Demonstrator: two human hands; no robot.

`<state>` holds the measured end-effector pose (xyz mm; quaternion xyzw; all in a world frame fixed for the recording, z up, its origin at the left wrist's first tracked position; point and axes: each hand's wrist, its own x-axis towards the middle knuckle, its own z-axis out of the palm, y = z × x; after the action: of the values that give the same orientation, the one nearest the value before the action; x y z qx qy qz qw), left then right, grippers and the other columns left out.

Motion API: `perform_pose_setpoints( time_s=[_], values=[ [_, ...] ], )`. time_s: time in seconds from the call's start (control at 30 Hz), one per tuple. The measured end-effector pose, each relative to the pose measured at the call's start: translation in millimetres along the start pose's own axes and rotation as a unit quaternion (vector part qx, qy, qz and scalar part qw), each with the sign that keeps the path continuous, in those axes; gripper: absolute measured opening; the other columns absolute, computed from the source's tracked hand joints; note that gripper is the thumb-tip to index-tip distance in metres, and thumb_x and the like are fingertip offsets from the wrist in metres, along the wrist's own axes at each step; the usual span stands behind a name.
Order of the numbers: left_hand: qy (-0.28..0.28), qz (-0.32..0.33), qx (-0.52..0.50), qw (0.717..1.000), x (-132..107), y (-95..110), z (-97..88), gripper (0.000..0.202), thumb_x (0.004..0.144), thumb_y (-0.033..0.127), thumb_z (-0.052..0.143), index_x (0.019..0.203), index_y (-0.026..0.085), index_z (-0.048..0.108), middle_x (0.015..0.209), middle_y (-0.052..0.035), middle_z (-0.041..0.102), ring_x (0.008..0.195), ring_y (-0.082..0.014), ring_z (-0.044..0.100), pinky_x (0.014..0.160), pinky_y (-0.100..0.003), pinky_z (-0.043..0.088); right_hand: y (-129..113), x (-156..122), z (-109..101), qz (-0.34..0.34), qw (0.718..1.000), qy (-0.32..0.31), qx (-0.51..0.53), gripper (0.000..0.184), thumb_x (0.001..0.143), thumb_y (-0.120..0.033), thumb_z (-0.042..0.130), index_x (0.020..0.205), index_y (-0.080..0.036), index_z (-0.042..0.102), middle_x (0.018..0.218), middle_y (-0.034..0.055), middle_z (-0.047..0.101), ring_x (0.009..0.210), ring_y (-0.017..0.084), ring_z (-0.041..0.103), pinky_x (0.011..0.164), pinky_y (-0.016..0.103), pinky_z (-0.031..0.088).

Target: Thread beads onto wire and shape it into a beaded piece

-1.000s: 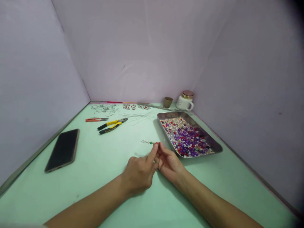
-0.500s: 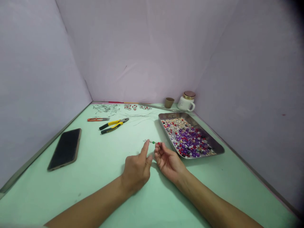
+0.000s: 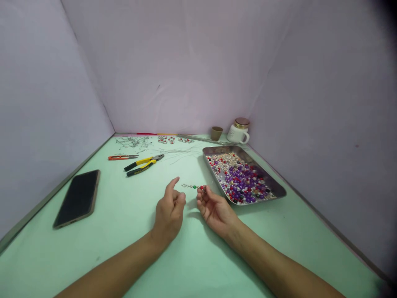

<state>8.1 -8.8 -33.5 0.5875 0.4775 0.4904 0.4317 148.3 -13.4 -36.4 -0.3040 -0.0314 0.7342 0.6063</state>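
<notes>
Between thumb and fingers, my right hand [image 3: 217, 211] pinches the right end of a short beaded wire piece [image 3: 194, 187]. Green and red beads show on it, and twisted wire loops form its free left end, which points toward my left hand [image 3: 169, 211]. That hand is apart from the piece, with its index finger stretched out, its thumb raised and nothing in it. Just right of my right hand stands a metal tray [image 3: 281, 193] of loose purple, red, white, black and gold beads.
Yellow-and-black pliers [image 3: 144, 164], orange thread snips [image 3: 123, 157] and a phone [image 3: 77, 198] lie at the left. Along the back are tangled wire pieces [image 3: 133, 142], red-and-white bead pieces [image 3: 166, 140], a small brown cup [image 3: 216, 133] and a lidded white mug [image 3: 237, 133].
My left hand has drawn back to the left, away from the beaded wire piece. Its wire loops now show in full. The right hand keeps its pinch; the whole view has shifted slightly.
</notes>
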Motion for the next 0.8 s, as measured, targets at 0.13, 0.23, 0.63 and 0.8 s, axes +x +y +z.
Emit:
perform_pose_setpoints(
  time_s=[0.13, 0.23, 0.63, 0.8],
  values=[
    [-0.008, -0.079, -0.089, 0.993, 11, 0, -1.4, 0.039, 0.077, 0.033, 0.048, 0.114, 0.02, 0.044, 0.071, 0.0022, 0.054, 0.043, -0.0064, 0.038, 0.043, -0.019, 0.031, 1, -1, 1, 0.0, 1.0, 0.002, -0.017, 0.007, 0.076, -0.013, 0.056, 0.071, -0.012, 0.06, 0.065, 0.0033, 0.066, 0.055, 0.009, 0.061, 0.05, 0.018, 0.053],
    [-0.036, -0.094, -0.099, 0.99, 15, -1, -1.6, 0.026, 0.077, 0.033, 0.047, 0.098, 0.018, 0.053, 0.069, 0.0022, 0.053, 0.04, -0.0046, 0.034, 0.04, -0.019, 0.028, 2, -2, 2, -0.005, 0.999, -0.002, -0.037, 0.005, 0.075, -0.014, 0.057, 0.071, -0.011, 0.06, 0.066, 0.0038, 0.066, 0.056, 0.01, 0.061, 0.05, 0.019, 0.053],
    [-0.139, -0.058, 0.02, 0.988, 13, -8, 0.0, 0.025, 0.078, 0.033, 0.042, 0.07, 0.014, 0.057, 0.059, 0.0013, 0.051, 0.046, -0.0075, 0.038, 0.043, -0.019, 0.029, 0, -2, -1, -0.015, 0.998, -0.038, -0.047, 0.012, 0.075, -0.011, 0.055, 0.086, -0.013, 0.059, 0.073, 0.0035, 0.067, 0.062, 0.01, 0.062, 0.053, 0.019, 0.054],
    [-0.154, -0.086, 0.002, 0.984, 15, -6, -0.9, 0.024, 0.078, 0.032, 0.042, 0.069, 0.014, 0.055, 0.051, 0.0033, 0.046, 0.045, -0.0076, 0.035, 0.044, -0.02, 0.027, 0, -1, -1, -0.016, 0.997, -0.043, -0.059, 0.016, 0.071, -0.009, 0.06, 0.086, -0.012, 0.059, 0.073, 0.0027, 0.065, 0.06, 0.009, 0.061, 0.053, 0.019, 0.054]
  ],
)
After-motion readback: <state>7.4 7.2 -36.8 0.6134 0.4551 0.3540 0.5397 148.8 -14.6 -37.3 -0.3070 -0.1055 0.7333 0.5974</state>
